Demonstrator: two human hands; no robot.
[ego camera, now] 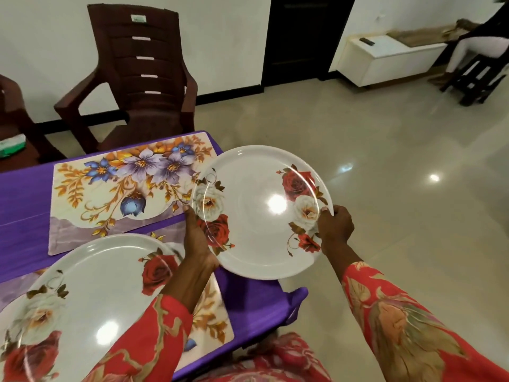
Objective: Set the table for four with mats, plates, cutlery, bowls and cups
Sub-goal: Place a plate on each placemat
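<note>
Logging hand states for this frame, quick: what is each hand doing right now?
Left hand: grips the left rim of the raised rose plate.
Right hand: grips the same plate's right rim, thumb on top.

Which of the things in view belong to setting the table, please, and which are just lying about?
Part of the job:
held plate, gripped by left hand and right hand
second plate on the near mat
far floral mat, still bare
purple table

Just lying about:
brown chair
green-and-white item on the left chair
white bench
dark stool
</note>
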